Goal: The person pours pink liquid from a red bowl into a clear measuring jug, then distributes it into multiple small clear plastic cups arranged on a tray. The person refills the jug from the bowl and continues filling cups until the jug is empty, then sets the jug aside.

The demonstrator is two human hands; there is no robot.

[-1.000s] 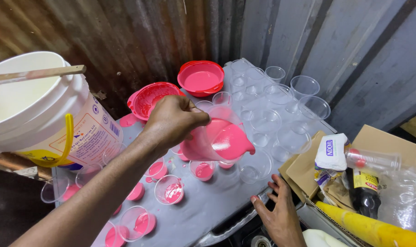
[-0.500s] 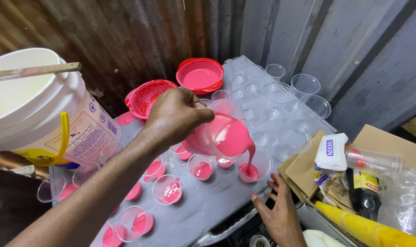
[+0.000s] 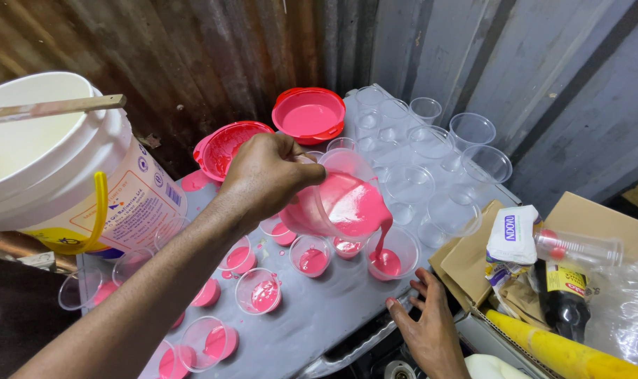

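The left hand (image 3: 266,175) grips a tilted clear jug (image 3: 340,203), pink liquid running from its lip into the cup (image 3: 393,253) just below. Beyond it, empty cups cover the grey tray (image 3: 312,316) against a corrugated wall (image 3: 214,49). The right hand (image 3: 424,330) rests spread on the tray's near edge, holding nothing.

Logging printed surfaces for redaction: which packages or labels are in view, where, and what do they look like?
White bucket: far left, pale label with small blue marks and a yellow band.
White packet: right, on the cardboard box, blue mark.
Dark bottle: lying in the box, yellow label.
Yellow wrapped roll: bottom right, no print visible.
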